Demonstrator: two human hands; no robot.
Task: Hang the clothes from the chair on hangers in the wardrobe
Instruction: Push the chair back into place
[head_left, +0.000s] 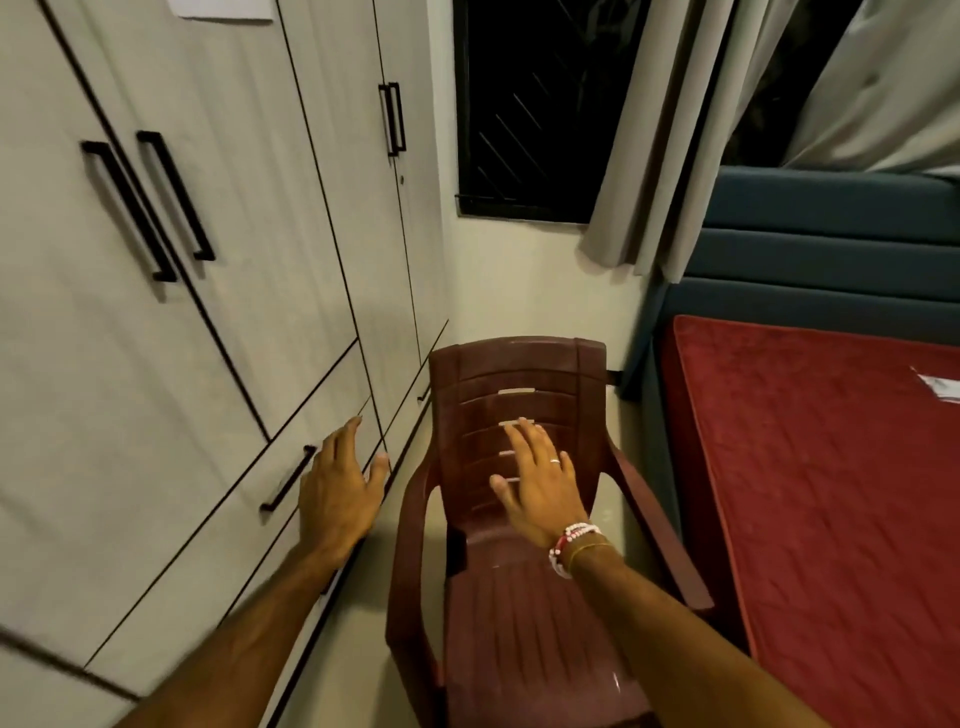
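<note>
A dark red plastic chair (519, 623) stands in front of me with no clothes on its seat or back. My right hand (540, 483), wearing a ring and bead bracelets, is stretched out with straight fingers over the chair's backrest and holds nothing. My left hand (340, 493) is spread flat in front of the wardrobe's lower drawers, next to a black drawer handle (288, 478). The pale grey wardrobe (171, 322) fills the left side, and all its doors are shut. No hangers or clothes show anywhere.
A bed with a red quilted cover (831, 493) and a blue padded headboard (831, 249) stands close on the right of the chair. A dark window (530, 114) with grey curtains (670, 130) is straight ahead. Narrow strips of floor run either side of the chair.
</note>
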